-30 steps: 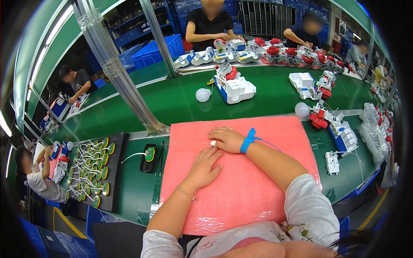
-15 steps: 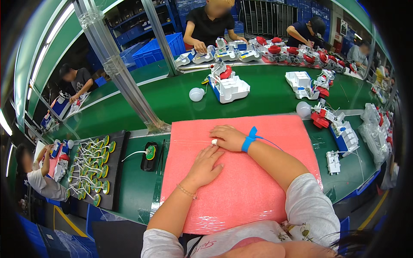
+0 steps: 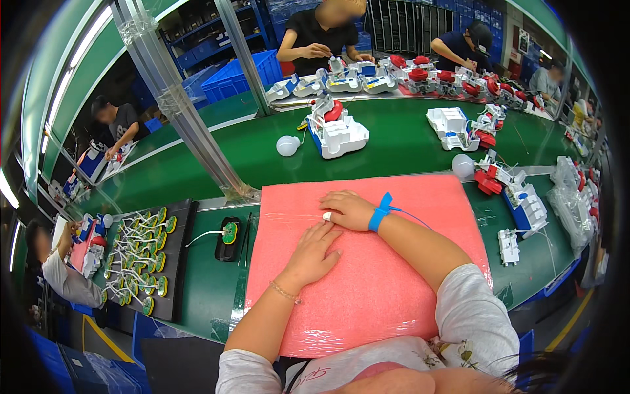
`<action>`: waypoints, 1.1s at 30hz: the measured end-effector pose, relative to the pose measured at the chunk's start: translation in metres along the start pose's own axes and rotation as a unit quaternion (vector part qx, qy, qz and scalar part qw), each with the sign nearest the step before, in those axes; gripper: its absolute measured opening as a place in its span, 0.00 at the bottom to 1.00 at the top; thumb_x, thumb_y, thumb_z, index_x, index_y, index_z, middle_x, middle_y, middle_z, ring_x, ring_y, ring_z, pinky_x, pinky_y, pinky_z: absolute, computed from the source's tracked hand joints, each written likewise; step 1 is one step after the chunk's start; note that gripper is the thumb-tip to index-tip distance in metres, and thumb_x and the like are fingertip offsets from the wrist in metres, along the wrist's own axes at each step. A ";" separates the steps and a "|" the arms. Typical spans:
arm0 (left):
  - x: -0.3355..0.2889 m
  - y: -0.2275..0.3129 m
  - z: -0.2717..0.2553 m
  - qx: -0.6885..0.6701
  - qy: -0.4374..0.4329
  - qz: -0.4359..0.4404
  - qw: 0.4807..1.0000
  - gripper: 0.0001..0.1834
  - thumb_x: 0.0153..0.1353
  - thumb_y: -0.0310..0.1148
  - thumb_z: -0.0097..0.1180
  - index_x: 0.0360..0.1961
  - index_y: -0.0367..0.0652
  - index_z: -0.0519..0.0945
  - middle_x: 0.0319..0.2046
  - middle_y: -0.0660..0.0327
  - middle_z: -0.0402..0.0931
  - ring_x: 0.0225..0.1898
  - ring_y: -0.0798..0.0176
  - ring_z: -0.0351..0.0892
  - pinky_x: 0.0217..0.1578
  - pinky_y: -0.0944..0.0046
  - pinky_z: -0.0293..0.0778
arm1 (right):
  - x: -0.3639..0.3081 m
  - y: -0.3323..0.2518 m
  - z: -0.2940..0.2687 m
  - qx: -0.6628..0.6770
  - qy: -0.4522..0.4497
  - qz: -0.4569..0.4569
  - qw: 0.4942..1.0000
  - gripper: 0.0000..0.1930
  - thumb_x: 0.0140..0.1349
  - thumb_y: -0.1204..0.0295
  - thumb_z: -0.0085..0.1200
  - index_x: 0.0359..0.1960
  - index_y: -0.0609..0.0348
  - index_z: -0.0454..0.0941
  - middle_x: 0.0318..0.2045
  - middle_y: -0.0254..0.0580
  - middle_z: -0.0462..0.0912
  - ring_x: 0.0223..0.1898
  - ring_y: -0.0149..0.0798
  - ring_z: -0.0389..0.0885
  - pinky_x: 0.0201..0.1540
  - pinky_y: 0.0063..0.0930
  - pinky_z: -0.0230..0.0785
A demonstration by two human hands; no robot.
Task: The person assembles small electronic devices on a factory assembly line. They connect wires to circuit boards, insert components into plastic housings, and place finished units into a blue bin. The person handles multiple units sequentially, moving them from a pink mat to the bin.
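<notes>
Both my hands rest on a pink foam mat laid over the green bench. My left hand lies flat, fingers stretched forward, holding nothing. Just beyond it, my right hand lies palm down with its fingers pointing left, also holding nothing; a white covering sits on its thumb. Around the right wrist is a blue wrist strap with a thin blue cord. Left of the mat, a small green circuit board with a white cable lies on a black holder, beside dark tweezers.
A black tray at left carries several green boards with white cables. On the green conveyor stand white housings with red parts and a white bulb. More assemblies and a plastic bag lie right. Co-workers sit beyond.
The white housings on the conveyor have shifted slightly to the left. A co-worker across the belt has raised a hand. My own hands have stayed in place.
</notes>
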State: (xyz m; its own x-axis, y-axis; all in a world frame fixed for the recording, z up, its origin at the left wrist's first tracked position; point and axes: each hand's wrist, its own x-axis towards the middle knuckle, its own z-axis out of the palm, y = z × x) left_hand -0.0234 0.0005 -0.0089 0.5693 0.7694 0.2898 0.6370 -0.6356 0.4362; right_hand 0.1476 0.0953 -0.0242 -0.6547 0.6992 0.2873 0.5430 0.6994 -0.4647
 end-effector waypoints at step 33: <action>0.000 0.001 0.001 -0.011 0.001 -0.005 1.000 0.22 0.53 0.36 0.52 0.50 0.39 0.70 0.56 0.46 0.60 0.60 0.45 0.54 0.60 0.51 0.49 | -0.001 -0.002 -0.003 0.005 0.004 0.003 1.000 0.17 0.58 0.63 0.43 0.46 0.56 0.73 0.53 0.44 0.70 0.59 0.45 0.61 0.60 0.39 0.48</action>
State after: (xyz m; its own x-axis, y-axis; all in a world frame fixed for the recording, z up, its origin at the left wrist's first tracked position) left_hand -0.0223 0.0000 -0.0093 0.5609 0.7764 0.2874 0.6311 -0.6257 0.4585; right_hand 0.1488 0.0938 -0.0212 -0.6477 0.7042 0.2910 0.5415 0.6941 -0.4744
